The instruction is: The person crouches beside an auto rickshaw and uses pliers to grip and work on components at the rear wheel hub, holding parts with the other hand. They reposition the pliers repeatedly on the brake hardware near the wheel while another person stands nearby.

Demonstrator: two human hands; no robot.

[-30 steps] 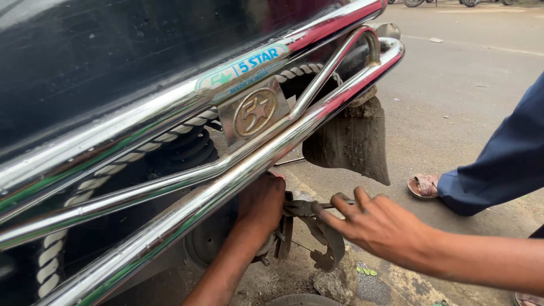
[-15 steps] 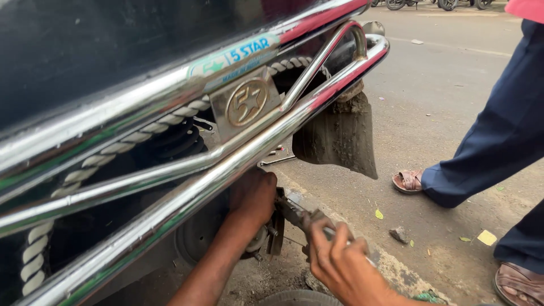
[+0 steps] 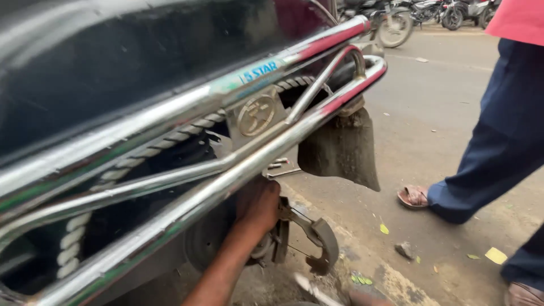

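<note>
The left hand (image 3: 258,207) reaches under the chrome guard bar (image 3: 226,184), fingers hidden against the brake plate (image 3: 280,241) beside the curved brake shoe (image 3: 320,241), its grip impossible to tell, while the right hand lies out of view near the mud flap (image 3: 340,150).

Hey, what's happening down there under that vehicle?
A person is crouched beside a dark vehicle with a chrome guard rail, reaching under it. Their left hand is pressed against the wheel hub, next to a curved brake shoe that hangs out from it. The right hand is barely in view at the bottom edge. Another person in dark trousers and sandals stands on the road nearby.
</note>
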